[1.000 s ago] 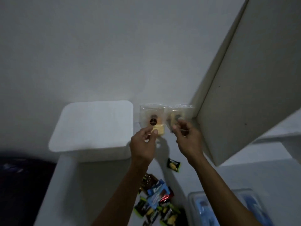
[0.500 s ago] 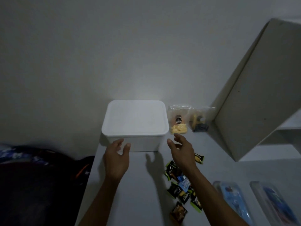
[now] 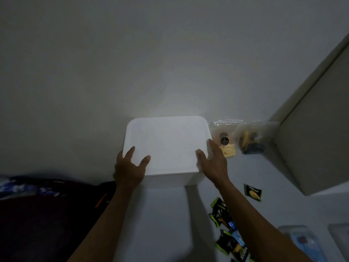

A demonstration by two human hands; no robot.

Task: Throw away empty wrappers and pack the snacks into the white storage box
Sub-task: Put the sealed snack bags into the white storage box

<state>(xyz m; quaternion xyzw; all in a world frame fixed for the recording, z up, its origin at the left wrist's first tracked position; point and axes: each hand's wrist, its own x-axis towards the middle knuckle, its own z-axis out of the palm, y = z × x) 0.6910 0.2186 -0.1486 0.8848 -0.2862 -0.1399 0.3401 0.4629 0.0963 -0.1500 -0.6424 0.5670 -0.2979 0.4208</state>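
A: Where is the white storage box (image 3: pixel 167 144) right now?

B: It sits on the pale table (image 3: pixel 166 224), at the far edge against the wall, and its lid is on. You have one hand at each near corner.

A: How are my hands set?

B: Your left hand (image 3: pixel 130 170) lies on the near left corner with the fingers spread wide, the thumb resting on top of the lid and the other fingers reaching along the left edge. Your right hand (image 3: pixel 212 163) is also spread wide, pressed against the near right corner, thumb on the lid and fingers along the right side. Neither hand is closed around anything; I cannot tell whether you are gripping the lid's rim or only touching it.

A: And the snacks?

B: Two clear bags stand just right of the box by the wall. The nearer clear bag (image 3: pixel 224 140) has a dark round sticker and pale yellow pieces inside, and it is partly behind your right fingers. The farther clear bag (image 3: pixel 251 138) is beside it, next to a slanted beige panel (image 3: pixel 311 138). A small dark packet (image 3: pixel 253 192) with a yellow picture lies alone on the table. Nearer to you, right of your forearm, a cluster of dark, green-edged and blue wrappers (image 3: pixel 230 239) is spread out. Blurred blue-tinted clear trays (image 3: pixel 302 241) sit at the near right corner.
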